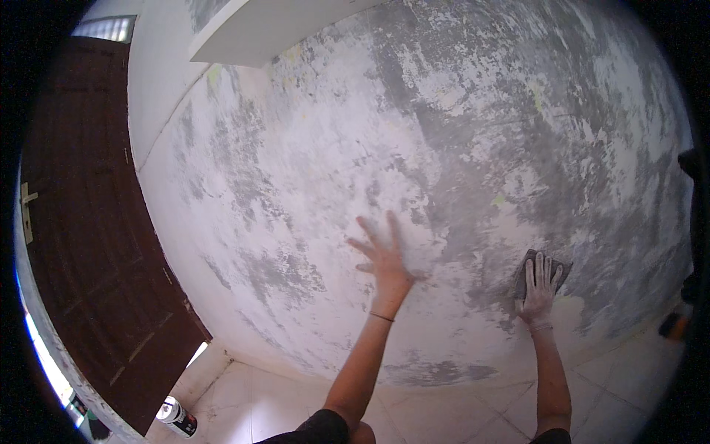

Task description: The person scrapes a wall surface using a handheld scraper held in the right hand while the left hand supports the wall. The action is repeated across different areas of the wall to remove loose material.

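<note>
The wall (310,183) before me is blotched white and grey, with a few pale yellow-green spots. My left hand (386,266) is on or close to it, fingers spread and slightly blurred, with nothing held. Further right, my right hand (539,291) presses a dark grey abrasive sheet (564,268) flat against the wall. Its fingers lie over the sheet and are coated with whitish dust. A thin band circles each wrist.
A dark brown door (89,222) with a metal handle (28,211) stands at the left. A can (177,417) sits on the tiled floor (266,405) near its foot. A white ledge (233,39) juts out above. An orange and black object (674,326) is at the far right.
</note>
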Available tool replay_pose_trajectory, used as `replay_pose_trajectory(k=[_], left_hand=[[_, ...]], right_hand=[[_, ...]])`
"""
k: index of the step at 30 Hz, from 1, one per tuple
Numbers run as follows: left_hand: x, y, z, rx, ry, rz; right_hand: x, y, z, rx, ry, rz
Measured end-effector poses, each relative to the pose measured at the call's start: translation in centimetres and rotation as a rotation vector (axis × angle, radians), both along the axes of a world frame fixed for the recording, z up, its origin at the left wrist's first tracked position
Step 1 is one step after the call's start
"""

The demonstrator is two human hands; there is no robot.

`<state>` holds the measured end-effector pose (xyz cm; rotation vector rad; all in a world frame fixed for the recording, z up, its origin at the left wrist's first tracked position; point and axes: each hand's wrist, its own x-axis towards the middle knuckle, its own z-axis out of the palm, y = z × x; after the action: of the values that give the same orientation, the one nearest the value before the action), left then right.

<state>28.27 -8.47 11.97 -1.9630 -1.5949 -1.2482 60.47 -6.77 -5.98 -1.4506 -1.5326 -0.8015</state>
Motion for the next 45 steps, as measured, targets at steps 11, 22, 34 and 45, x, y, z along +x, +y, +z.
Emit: replay_pose_trajectory(k=[11,22,34,45], left_hand=[[3.8,0.3,-3.1,-0.01,0.395,0.028],[-0.6,-0.1,0.6,0.06,-0.025,-0.022],[7.9,2.3,-9.1,0.231,0.41,-0.162],[4.1,1.5,-3.5,0.278,0.708,-0.123]], right_hand=[[-1.7,0.7,1.2,0.006,0.14,-0.047],[0.4,-0.2,1.8,0.014,0.187,0.026],[-1.1,0.9,2.0,0.099,0.184,-0.045],[-0.1,0.3,1.8,0.085,0.153,-0.021]])
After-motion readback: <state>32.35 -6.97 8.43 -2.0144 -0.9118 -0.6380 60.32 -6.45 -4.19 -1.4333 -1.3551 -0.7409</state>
